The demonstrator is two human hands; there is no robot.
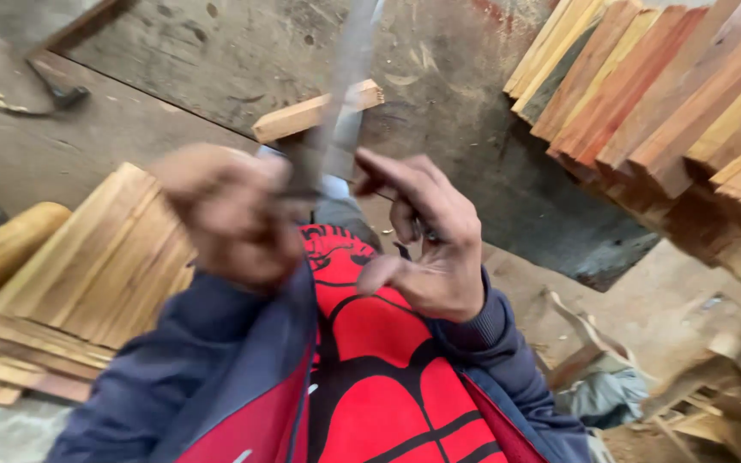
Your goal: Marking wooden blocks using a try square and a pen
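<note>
Left hand [220, 214], blurred, seemingly clenched on flat grey blade [340, 103]; right hand [426, 236] loose-fingered beside it; rough plank [315, 111] behind.

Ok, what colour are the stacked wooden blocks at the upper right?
The stacked wooden blocks are reddish-brown mixed with pale yellow, clearest in the head view.

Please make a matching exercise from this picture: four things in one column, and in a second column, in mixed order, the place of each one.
Things:
1. left hand
2. right hand
3. stack of reddish wood blocks
4. stack of pale planks

Places:
A. upper right of the picture
B. lower left, on the floor
C. blurred, closed around the lower end of the grey metal strip
D. fingers spread, just right of that strip

Pairs: 1-C, 2-D, 3-A, 4-B
</note>
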